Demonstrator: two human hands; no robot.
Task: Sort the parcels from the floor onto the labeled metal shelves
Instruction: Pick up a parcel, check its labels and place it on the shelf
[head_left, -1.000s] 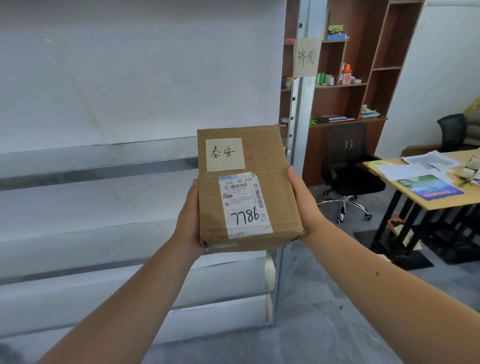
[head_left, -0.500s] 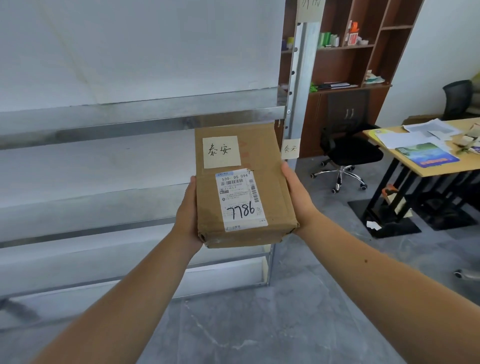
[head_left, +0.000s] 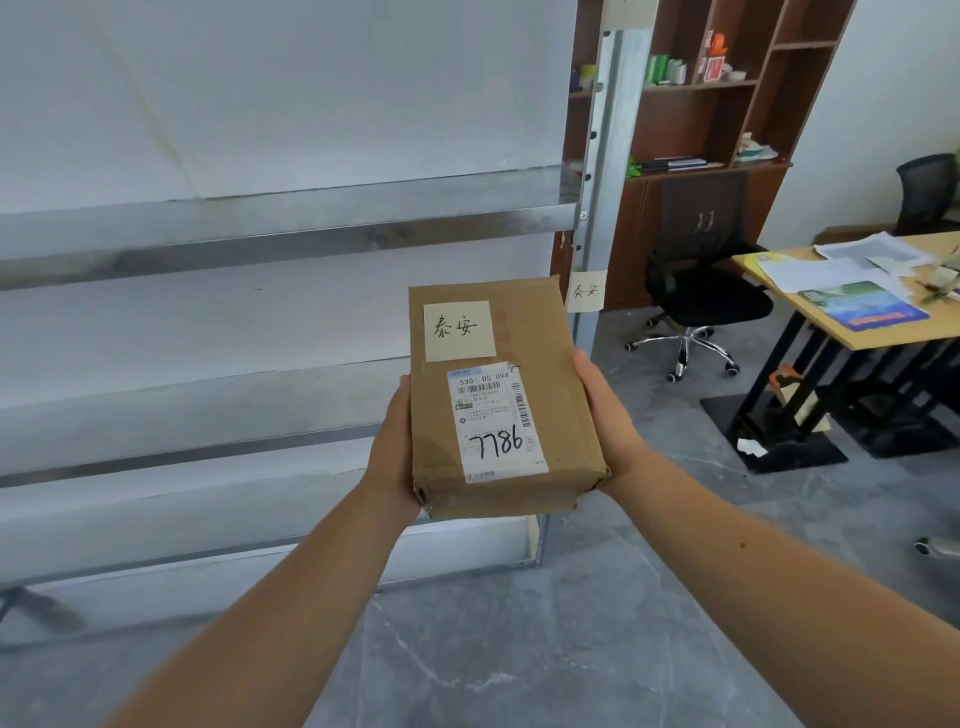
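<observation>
Head view: brown parcel (head_left: 498, 400) held up in front of the metal shelves (head_left: 291, 228); left hand (head_left: 392, 452) clasps its left side, right hand (head_left: 605, 421) its right side; yellow note (head_left: 458, 330) and shipping label (head_left: 496, 422) marked 7786 on parcel top; matching note (head_left: 586, 291) on shelf post (head_left: 597, 171) just right of parcel; office chair (head_left: 696, 296) and desk (head_left: 852, 291) further right of parcel.

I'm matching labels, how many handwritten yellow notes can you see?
2: one note on the parcel, upper left of its top; one on the shelf's upright post. Others may be out of view.
</observation>
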